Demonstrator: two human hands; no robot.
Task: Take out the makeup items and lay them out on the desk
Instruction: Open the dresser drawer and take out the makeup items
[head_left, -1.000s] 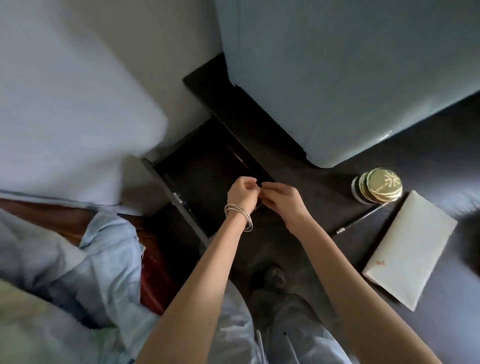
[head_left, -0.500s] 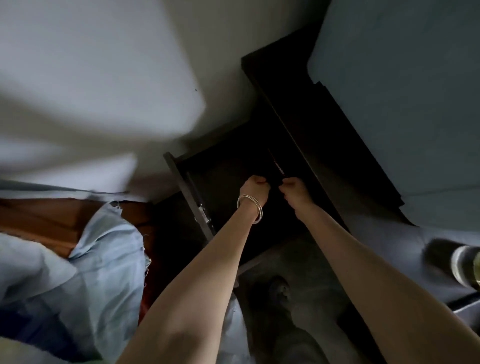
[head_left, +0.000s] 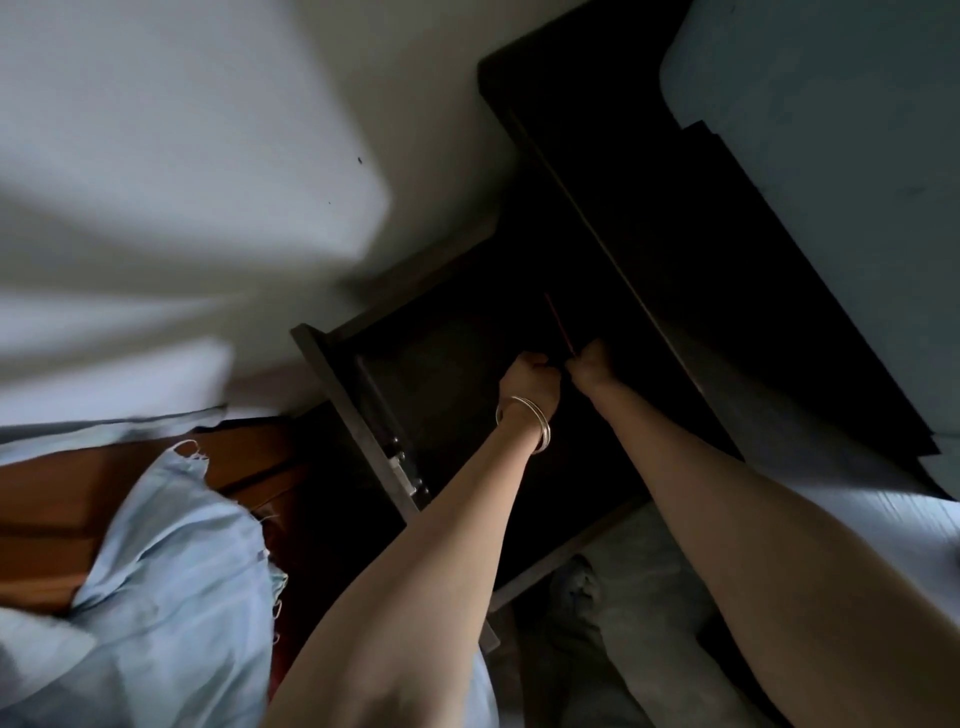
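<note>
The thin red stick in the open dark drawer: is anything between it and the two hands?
Nothing visible is. The thin red stick lies in the open dark drawer, and the right hand is at its near end. The left hand is beside it. The drawer is too dark to show each grip.

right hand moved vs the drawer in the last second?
Yes. The right hand has gone deeper into the open drawer, away from its front edge, and now sits at the thin red stick by the left hand.
</note>
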